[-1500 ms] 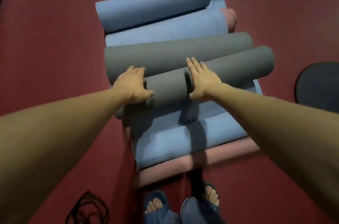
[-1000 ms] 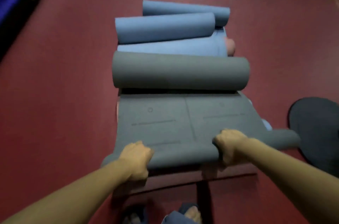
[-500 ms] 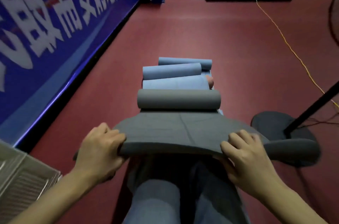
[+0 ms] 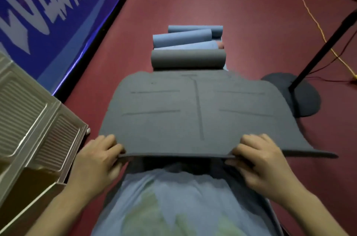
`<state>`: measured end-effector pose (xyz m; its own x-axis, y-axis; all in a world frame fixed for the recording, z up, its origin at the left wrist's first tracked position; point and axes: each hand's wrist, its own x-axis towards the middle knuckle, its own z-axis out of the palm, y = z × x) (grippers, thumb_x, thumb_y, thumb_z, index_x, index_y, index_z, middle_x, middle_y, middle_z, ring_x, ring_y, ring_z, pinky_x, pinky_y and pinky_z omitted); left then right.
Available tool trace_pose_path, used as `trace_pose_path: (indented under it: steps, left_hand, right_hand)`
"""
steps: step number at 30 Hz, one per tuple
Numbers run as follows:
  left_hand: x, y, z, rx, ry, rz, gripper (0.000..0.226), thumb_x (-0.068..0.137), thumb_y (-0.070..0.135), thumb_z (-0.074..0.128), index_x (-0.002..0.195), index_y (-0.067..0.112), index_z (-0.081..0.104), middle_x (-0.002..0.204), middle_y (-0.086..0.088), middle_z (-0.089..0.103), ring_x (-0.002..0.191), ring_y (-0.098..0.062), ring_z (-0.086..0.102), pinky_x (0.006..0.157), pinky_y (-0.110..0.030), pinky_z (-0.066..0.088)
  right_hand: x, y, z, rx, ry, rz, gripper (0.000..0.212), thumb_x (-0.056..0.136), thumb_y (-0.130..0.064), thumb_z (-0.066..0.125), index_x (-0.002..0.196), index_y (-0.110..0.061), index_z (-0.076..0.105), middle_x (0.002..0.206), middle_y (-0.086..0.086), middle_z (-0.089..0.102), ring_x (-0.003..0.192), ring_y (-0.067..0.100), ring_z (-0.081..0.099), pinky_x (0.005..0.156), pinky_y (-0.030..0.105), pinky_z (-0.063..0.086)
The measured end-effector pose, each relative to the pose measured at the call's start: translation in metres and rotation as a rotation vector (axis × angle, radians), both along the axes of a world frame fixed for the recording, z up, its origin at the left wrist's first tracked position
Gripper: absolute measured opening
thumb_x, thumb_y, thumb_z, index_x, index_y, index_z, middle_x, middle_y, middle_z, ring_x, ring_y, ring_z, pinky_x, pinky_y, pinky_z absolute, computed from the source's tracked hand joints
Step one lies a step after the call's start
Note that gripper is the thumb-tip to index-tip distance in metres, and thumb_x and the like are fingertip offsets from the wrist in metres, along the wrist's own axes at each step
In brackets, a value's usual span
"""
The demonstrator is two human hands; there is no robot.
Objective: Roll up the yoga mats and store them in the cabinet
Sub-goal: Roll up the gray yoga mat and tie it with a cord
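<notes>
- The grey yoga mat [image 4: 193, 112] is pulled out flat and lifted by its near edge. Its far end runs back to the pile on the red floor [image 4: 241, 4].
- The left hand [image 4: 96, 160] pinches the near edge close to the left corner, with fingers curled over the top face and the thumb beneath.
- The right hand [image 4: 264, 166] grips the same edge further right, fingers on top. The right corner beyond it hangs free and droops outward.
- Holding the edge taut at two spaced points probably squares the mat so that a tight roll can start from this end.
- A rolled grey mat [image 4: 188, 59] lies across the far end of the open one. Behind it lie rolled blue mats [image 4: 181, 37], with a bit of a pink one [image 4: 220, 45] showing at the right.
- The beige cabinet [image 4: 29, 120] stands just beside the left hand, so the storage run looks short.
- Room is tighter to the right, where a black stand base [image 4: 301, 96] sits near the mat's right edge and its pole leans away. A yellow cable [image 4: 309, 13] trails over the floor beyond.
- A blue banner [image 4: 48, 4] closes off the left side; the floor ahead beside the pile is open.
</notes>
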<state>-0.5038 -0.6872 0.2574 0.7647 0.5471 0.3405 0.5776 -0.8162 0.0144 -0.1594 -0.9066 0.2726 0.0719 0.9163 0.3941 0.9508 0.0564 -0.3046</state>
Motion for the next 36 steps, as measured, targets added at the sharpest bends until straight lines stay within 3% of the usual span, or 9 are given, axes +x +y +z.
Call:
trace_pose_path:
  steps: [5, 10, 12, 16, 20, 24, 29, 32, 36]
  left_hand:
    - [0.002, -0.019, -0.041, -0.356, 0.012, 0.002, 0.04, 0.081, 0.058, 0.062, 0.095, 0.021, 0.07, 0.09, 0.011, 0.051, 0.077, -0.017, 0.058, 0.064, -0.038, 0.051]
    - [0.026, -0.013, -0.043, -0.327, -0.164, -0.035, 0.06, 0.089, 0.078, 0.05, 0.079, 0.023, 0.071, 0.079, 0.014, 0.056, 0.073, -0.011, 0.059, 0.064, -0.033, 0.046]
    - [0.031, -0.007, -0.047, -0.339, -0.184, -0.032, 0.059, 0.091, 0.077, 0.047, 0.065, 0.026, 0.061, 0.069, 0.013, 0.05, 0.065, -0.012, 0.055, 0.056, -0.037, 0.046]
    - [0.038, 0.013, -0.042, -0.454, -0.203, 0.01, 0.063, 0.086, 0.085, 0.042, 0.056, 0.031, 0.033, 0.054, 0.01, 0.04, 0.052, -0.006, 0.043, 0.049, -0.038, 0.038]
    - [0.045, 0.031, -0.036, -0.568, -0.054, 0.051, 0.081, 0.077, 0.095, 0.036, 0.054, 0.018, 0.037, 0.049, 0.003, 0.039, 0.047, -0.011, 0.039, 0.051, -0.039, 0.029]
    - [0.053, 0.04, -0.033, -0.795, 0.003, 0.093, 0.078, 0.068, 0.089, 0.049, 0.062, 0.012, 0.039, 0.05, 0.003, 0.032, 0.049, -0.012, 0.03, 0.056, -0.038, 0.022]
    - [0.048, 0.036, -0.046, -1.012, -0.14, 0.14, 0.055, 0.069, 0.075, 0.069, 0.084, 0.024, 0.054, 0.063, 0.009, 0.058, 0.058, -0.011, 0.05, 0.064, -0.038, 0.039]
    - [0.049, 0.028, -0.046, -0.704, -0.139, 0.066, 0.033, 0.074, 0.065, 0.062, 0.089, 0.036, 0.057, 0.077, 0.014, 0.06, 0.074, -0.004, 0.056, 0.069, -0.039, 0.047]
    - [0.055, 0.011, -0.048, -0.403, -0.197, -0.053, 0.017, 0.084, 0.049, 0.059, 0.082, 0.033, 0.057, 0.082, 0.018, 0.053, 0.079, -0.012, 0.051, 0.066, -0.038, 0.043]
  right_hand:
    - [0.0, -0.016, -0.065, -0.114, 0.609, -0.034, 0.01, 0.08, -0.031, 0.08, 0.083, -0.028, 0.071, 0.085, -0.014, 0.064, 0.081, 0.009, 0.066, 0.069, 0.035, 0.051]
    - [0.009, -0.013, -0.063, -0.109, 0.854, -0.129, 0.028, 0.073, -0.007, 0.09, 0.079, -0.026, 0.069, 0.074, -0.006, 0.069, 0.069, 0.007, 0.064, 0.065, 0.023, 0.048]
    - [0.012, -0.009, -0.064, -0.121, 0.888, -0.128, 0.029, 0.07, -0.014, 0.09, 0.083, -0.029, 0.069, 0.071, -0.009, 0.066, 0.067, 0.005, 0.058, 0.064, 0.022, 0.045]
    - [0.018, 0.0, -0.061, -0.148, 0.862, -0.098, 0.017, 0.076, -0.024, 0.08, 0.086, -0.031, 0.067, 0.071, -0.011, 0.063, 0.067, 0.002, 0.056, 0.064, 0.021, 0.043]
    - [0.019, 0.008, -0.057, -0.166, 0.542, -0.14, 0.012, 0.087, -0.04, 0.065, 0.094, -0.037, 0.057, 0.085, -0.017, 0.062, 0.076, 0.003, 0.059, 0.069, 0.017, 0.042]
    - [0.012, 0.009, -0.057, -0.206, 0.472, -0.138, 0.024, 0.091, -0.023, 0.07, 0.099, -0.037, 0.053, 0.097, -0.024, 0.056, 0.087, -0.007, 0.056, 0.074, 0.009, 0.04]
    - [0.016, 0.017, -0.058, -0.174, 0.264, -0.098, 0.013, 0.094, -0.034, 0.063, 0.09, -0.034, 0.051, 0.093, -0.017, 0.051, 0.081, 0.005, 0.056, 0.067, 0.032, 0.05]
    - [0.014, 0.019, -0.061, -0.139, 0.112, -0.058, 0.01, 0.093, -0.037, 0.061, 0.087, -0.029, 0.061, 0.097, -0.018, 0.055, 0.091, 0.014, 0.051, 0.074, 0.037, 0.049]
    - [0.008, 0.012, -0.056, -0.153, 0.031, -0.094, 0.024, 0.082, -0.051, 0.072, 0.08, -0.03, 0.062, 0.102, -0.014, 0.05, 0.109, 0.018, 0.042, 0.083, 0.038, 0.038]
